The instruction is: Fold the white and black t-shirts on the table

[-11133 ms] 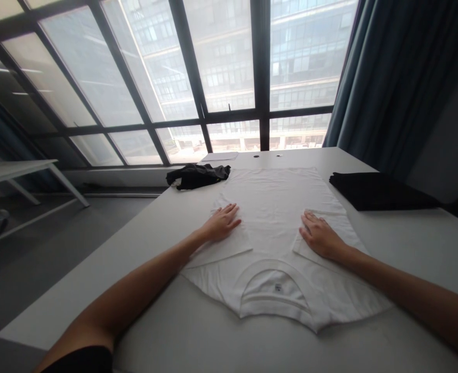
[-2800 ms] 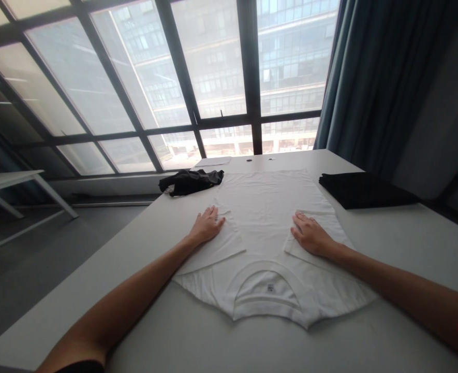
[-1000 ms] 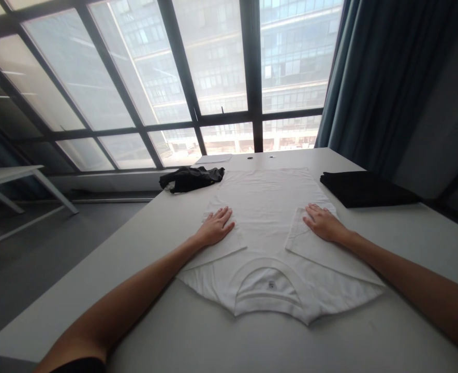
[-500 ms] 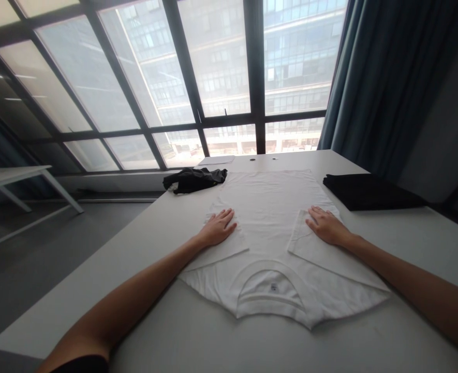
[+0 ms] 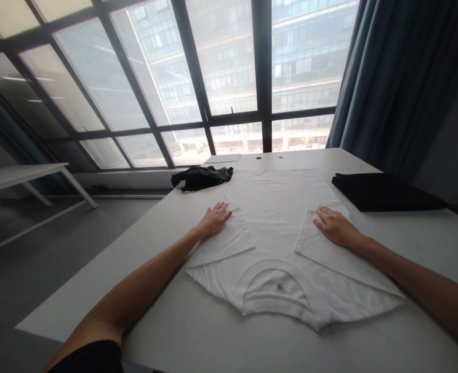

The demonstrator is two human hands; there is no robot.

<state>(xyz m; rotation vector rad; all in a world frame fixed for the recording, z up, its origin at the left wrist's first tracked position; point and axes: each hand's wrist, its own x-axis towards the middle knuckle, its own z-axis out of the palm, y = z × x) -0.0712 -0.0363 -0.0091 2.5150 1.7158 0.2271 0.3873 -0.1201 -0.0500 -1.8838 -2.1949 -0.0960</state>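
Note:
A white T-shirt lies spread on the white table, its collar toward me and its hem toward the window. Both sleeves are turned inward over the body, and a small label shows inside the neck. My left hand rests on the shirt's left edge by the folded sleeve, fingers stretched out and holding nothing. On the opposite side my right hand lies flat on the other turned-in sleeve, its fingers extended. No fabric is gripped by either hand.
A crumpled black garment sits at the table's left edge. Folded black cloth lies on the right. White paper is at the far end, before the window. Another white table stands at left, and a dark curtain hangs right.
My left hand has slid a little outward, from over the left sleeve toward the shirt's edge. The right hand stays on its sleeve. The whole view has shifted slightly.

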